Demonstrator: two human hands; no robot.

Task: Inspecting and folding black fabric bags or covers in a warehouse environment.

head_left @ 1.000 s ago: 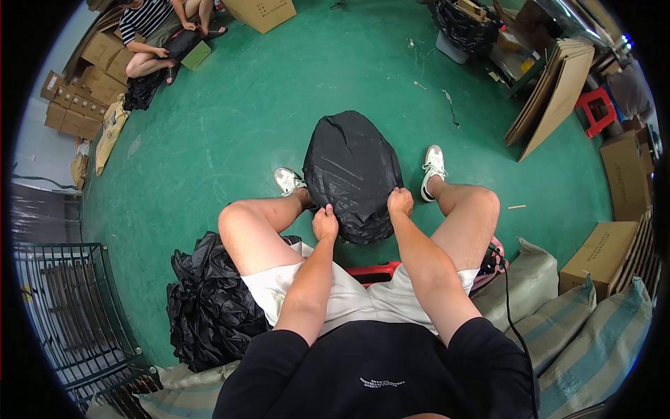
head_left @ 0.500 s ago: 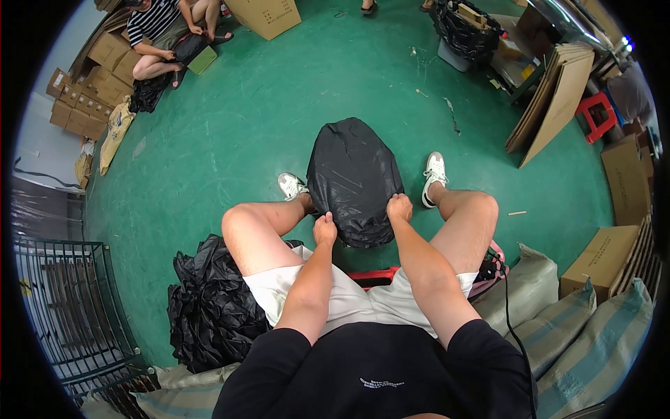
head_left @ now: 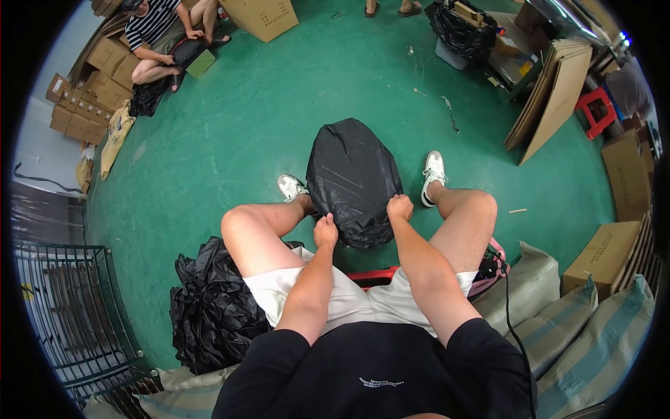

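Floor (head_left: 237, 126), two hands (head_left: 325, 231) (head_left: 400, 208) on one bag (head_left: 352, 178)

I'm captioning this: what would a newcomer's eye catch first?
First, the rounded black plastic bundle at centre, its edges gripped by the left hand and right hand. Then the crumpled black plastic heap at lower left, and the seated person in a black-and-white striped shirt at upper left.

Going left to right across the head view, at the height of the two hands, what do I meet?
Bare left knee, left hand, rounded black plastic bundle, right hand, bare right knee, thin pale strip, brown cardboard boxes.
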